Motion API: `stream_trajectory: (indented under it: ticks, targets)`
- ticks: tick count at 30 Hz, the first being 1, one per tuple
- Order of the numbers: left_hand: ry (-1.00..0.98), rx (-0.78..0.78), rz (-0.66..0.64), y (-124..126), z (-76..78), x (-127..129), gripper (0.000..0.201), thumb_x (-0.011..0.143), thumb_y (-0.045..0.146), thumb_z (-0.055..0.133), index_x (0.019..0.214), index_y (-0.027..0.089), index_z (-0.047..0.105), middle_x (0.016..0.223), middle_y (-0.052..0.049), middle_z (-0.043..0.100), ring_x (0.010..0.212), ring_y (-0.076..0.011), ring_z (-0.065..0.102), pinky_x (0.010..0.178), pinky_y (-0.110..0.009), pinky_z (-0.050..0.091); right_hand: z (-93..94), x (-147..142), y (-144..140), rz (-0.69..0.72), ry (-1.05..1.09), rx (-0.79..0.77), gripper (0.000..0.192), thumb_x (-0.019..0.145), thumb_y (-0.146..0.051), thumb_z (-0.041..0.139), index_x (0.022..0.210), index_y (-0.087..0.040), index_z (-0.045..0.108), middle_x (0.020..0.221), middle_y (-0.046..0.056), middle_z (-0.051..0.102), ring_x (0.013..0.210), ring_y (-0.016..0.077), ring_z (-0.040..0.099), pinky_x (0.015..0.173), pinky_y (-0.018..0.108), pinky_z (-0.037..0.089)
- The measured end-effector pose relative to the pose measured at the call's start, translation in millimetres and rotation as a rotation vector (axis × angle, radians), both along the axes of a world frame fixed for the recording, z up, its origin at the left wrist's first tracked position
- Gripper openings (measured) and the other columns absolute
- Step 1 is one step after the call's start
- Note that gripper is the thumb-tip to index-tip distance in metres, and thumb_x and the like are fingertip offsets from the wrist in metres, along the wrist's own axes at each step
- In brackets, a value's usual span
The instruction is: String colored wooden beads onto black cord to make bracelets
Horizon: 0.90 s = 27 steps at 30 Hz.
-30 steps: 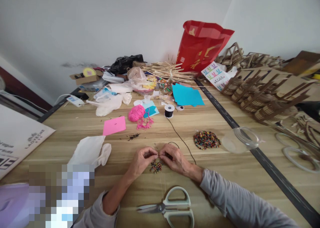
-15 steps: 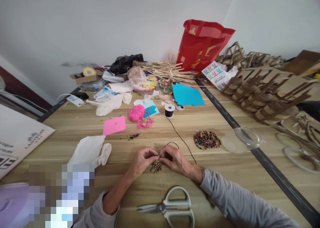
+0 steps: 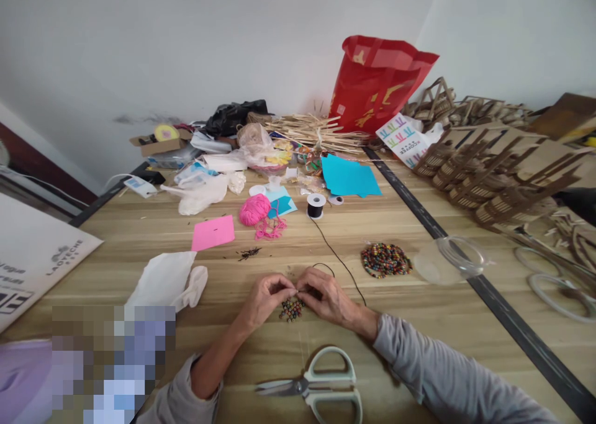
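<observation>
My left hand (image 3: pixel 267 297) and my right hand (image 3: pixel 323 293) meet at the fingertips, both closed in a pinch. Whatever sits between the left fingertips is too small to make out. Black cord (image 3: pixel 331 245) runs from a spool (image 3: pixel 315 207) down to my right wrist, and a loop of it curves behind the right hand toward its pinching fingers. Just below the fingertips lies a small heap of multicoloured beads (image 3: pixel 292 311). Large scissors (image 3: pixel 305 387) with pale handles lie nearer to me, blades pointing left.
Strung beads (image 3: pixel 385 260) lie right of my hands, beside a clear plastic lid (image 3: pixel 431 262). Short black cord pieces (image 3: pixel 249 254), pink paper (image 3: pixel 213 233) and pink yarn (image 3: pixel 254 210) lie ahead. Woven baskets (image 3: pixel 493 188) crowd the right; a red bag (image 3: pixel 379 89) stands behind.
Hardly anything differs. My right hand has shifted very slightly, and the fingertips still meet above the beads.
</observation>
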<state>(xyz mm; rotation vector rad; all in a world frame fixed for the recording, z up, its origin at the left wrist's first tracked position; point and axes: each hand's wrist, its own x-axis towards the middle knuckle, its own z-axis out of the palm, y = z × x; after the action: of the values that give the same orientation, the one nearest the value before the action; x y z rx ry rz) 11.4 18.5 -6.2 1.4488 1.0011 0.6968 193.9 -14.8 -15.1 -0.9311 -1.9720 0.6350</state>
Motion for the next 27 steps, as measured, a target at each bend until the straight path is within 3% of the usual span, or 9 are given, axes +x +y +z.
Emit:
stream_trajectory:
  ticks: [7, 14, 18, 23, 27]
  targets:
    - [-0.001, -0.009, 0.096, 3, 0.4, -2, 0.015, 0.068, 0.028, 0.067, 0.066, 0.013, 0.064, 0.063, -0.001, 0.062, 0.062, -0.0127, 0.054, 0.062, -0.023, 0.043, -6.0, 0, 2, -0.195, -0.106, 0.096, 0.013, 0.072, -0.007, 0.050, 0.078, -0.019, 0.048, 0.070, 0.001, 0.050, 0.065, 0.0165, 0.045, 0.061, 0.028, 0.035]
    - [-0.035, -0.051, 0.141, 4, 0.6, -4, 0.020, 0.066, 0.033, 0.069, 0.065, 0.014, 0.062, 0.062, 0.000, 0.064, 0.060, -0.0129, 0.055, 0.060, -0.023, 0.043, -12.0, 4, 5, -0.346, -0.178, 0.049, 0.023, 0.063, -0.001, 0.043, 0.077, -0.019, 0.047, 0.077, 0.004, 0.052, 0.077, 0.0198, 0.047, 0.073, 0.033, 0.036]
    - [-0.023, -0.047, 0.140, 4, -1.9, -4, 0.020, 0.065, 0.032, 0.070, 0.065, 0.013, 0.063, 0.062, -0.001, 0.064, 0.061, -0.0127, 0.055, 0.060, -0.023, 0.043, -11.9, 5, 4, -0.283, -0.110, 0.069, 0.029, 0.063, -0.002, 0.043, 0.085, -0.018, 0.050, 0.084, 0.005, 0.052, 0.082, 0.0209, 0.048, 0.074, 0.033, 0.039]
    - [-0.027, -0.021, 0.103, 4, -3.0, -4, 0.018, 0.067, 0.031, 0.069, 0.067, 0.013, 0.064, 0.063, -0.001, 0.063, 0.062, -0.0127, 0.055, 0.061, -0.023, 0.044, -6.6, 4, 1, -0.104, -0.025, 0.083, 0.029, 0.080, -0.012, 0.054, 0.108, -0.019, 0.050, 0.105, 0.010, 0.058, 0.099, 0.0228, 0.053, 0.082, 0.037, 0.044]
    - [-0.027, 0.041, 0.056, 3, -3.1, -2, 0.017, 0.069, 0.029, 0.068, 0.067, 0.013, 0.065, 0.065, -0.002, 0.063, 0.063, -0.0130, 0.054, 0.062, -0.023, 0.043, -4.5, 4, 0, -0.030, -0.023, 0.040, 0.023, 0.088, -0.022, 0.057, 0.110, -0.019, 0.053, 0.102, 0.010, 0.061, 0.094, 0.0213, 0.057, 0.079, 0.034, 0.047]
